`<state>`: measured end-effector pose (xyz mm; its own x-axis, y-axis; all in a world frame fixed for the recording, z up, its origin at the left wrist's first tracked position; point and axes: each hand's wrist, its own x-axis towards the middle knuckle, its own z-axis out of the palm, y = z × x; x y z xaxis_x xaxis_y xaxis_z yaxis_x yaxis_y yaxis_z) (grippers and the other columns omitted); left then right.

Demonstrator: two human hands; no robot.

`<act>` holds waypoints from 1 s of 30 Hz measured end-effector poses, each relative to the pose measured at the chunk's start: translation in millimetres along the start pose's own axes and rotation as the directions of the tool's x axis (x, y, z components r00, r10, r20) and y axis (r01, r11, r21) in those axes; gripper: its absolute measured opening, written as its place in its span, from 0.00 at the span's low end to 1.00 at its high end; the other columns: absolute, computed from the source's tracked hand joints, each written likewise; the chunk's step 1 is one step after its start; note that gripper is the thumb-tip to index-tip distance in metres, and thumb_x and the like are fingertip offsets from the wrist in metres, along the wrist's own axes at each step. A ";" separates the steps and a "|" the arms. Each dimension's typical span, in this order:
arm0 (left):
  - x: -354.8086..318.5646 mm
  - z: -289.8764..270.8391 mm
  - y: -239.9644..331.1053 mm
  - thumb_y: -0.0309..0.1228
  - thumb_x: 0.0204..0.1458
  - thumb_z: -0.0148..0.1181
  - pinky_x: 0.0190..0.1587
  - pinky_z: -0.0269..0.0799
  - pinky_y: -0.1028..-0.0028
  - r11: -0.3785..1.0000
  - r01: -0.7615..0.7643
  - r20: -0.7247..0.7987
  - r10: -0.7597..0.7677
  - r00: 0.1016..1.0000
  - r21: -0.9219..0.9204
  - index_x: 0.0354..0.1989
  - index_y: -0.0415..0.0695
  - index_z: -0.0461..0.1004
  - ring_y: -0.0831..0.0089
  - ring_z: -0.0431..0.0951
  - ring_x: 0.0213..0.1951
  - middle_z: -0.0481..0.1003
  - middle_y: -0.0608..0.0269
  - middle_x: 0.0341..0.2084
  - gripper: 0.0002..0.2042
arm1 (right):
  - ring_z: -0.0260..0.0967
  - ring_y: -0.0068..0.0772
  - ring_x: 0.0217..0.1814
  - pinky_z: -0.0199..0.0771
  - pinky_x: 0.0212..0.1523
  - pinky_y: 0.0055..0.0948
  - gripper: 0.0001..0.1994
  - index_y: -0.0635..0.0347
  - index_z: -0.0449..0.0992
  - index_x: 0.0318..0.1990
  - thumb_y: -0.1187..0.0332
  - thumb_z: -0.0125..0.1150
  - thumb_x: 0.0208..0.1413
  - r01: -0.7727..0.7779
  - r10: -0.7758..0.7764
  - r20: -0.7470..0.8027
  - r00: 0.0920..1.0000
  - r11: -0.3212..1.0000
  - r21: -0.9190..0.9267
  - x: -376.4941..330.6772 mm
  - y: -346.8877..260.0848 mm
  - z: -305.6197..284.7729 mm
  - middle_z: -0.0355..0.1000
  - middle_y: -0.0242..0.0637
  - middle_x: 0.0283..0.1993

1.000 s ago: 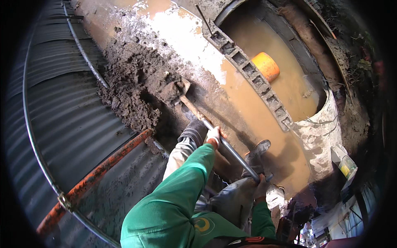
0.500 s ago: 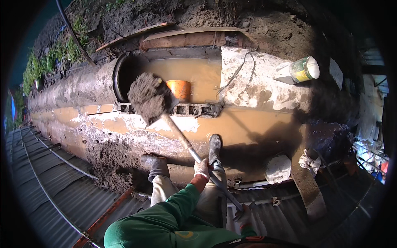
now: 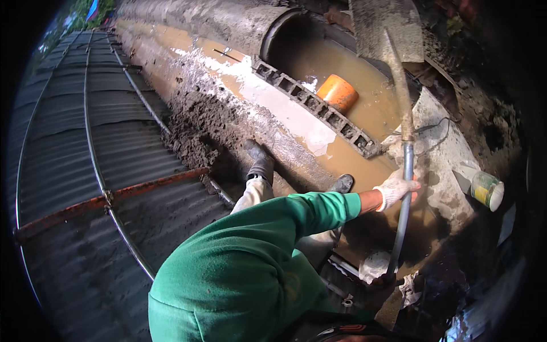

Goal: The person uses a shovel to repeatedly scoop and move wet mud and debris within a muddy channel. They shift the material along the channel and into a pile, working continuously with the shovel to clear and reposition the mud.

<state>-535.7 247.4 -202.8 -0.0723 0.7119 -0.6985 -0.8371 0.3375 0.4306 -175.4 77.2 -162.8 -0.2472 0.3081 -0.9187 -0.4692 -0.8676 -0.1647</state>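
Observation:
My left hand (image 3: 397, 188), in a white knitted glove, is closed round the grey lower part of a long shovel's (image 3: 408, 162) handle. At the handle's near end my right hand (image 3: 386, 280) is wrapped round it, dim in shadow. The wide, flat grey shovel blade (image 3: 387, 31) hangs over the far side of the muddy water, at the bank. Only a thin coat of mud shows on it, with no heap. Below and left of the blade, an orange cylinder (image 3: 338, 93) stands partly in the brown water, beside a row of hollow concrete blocks (image 3: 319, 108).
A large concrete pipe (image 3: 228, 25) opens into the water. Mud lies heaped (image 3: 196, 122) near my boots (image 3: 259, 159), beside corrugated roofing (image 3: 74, 148) with metal rods. On the right, a green-and-white container (image 3: 487, 191) rests on a mud-stained pale surface (image 3: 444, 165); a white bucket-like object (image 3: 375, 267) sits near my right hand.
The shovel blade has swung right to the far bank, and its mud heap is no longer on it. My view and body have turned right; both hands keep hold of the handle.

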 end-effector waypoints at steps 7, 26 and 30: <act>-51.9 -249.4 34.1 0.35 0.60 0.67 0.17 0.73 0.69 0.913 -0.225 -0.680 -0.073 0.730 -0.340 0.38 0.48 0.68 0.76 0.68 0.15 0.69 0.69 0.21 0.12 | 0.69 0.25 0.24 0.69 0.23 0.24 0.18 0.58 0.72 0.58 0.57 0.55 0.69 -0.010 -0.061 -0.139 0.988 0.885 -0.465 -19.0 94.6 166.5 0.70 0.32 0.27; -75.1 -640.6 105.4 0.33 0.60 0.62 0.18 0.72 0.67 0.590 -0.365 -0.625 -0.324 0.711 -0.720 0.27 0.47 0.69 0.69 0.67 0.13 0.65 0.66 0.13 0.11 | 0.65 0.20 0.31 0.67 0.28 0.23 0.13 0.65 0.75 0.42 0.65 0.48 0.70 0.122 -0.156 0.118 0.981 0.011 -0.993 95.9 399.1 458.2 0.72 0.36 0.40; -101.6 -808.6 195.1 0.33 0.60 0.63 0.17 0.73 0.66 0.614 -0.428 -0.671 -0.235 0.703 -0.663 0.25 0.46 0.69 0.68 0.68 0.12 0.66 0.65 0.13 0.13 | 0.66 0.19 0.33 0.69 0.30 0.27 0.12 0.64 0.75 0.46 0.64 0.50 0.70 0.012 -0.017 0.006 1.000 0.379 -0.925 139.0 539.9 550.3 0.74 0.40 0.45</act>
<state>-1130.2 -257.0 -510.0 -0.2185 0.0077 -0.9758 -0.8425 -0.5060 0.1847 -929.6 -133.6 -181.9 -0.2440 0.3249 -0.9137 0.6037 -0.6865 -0.4053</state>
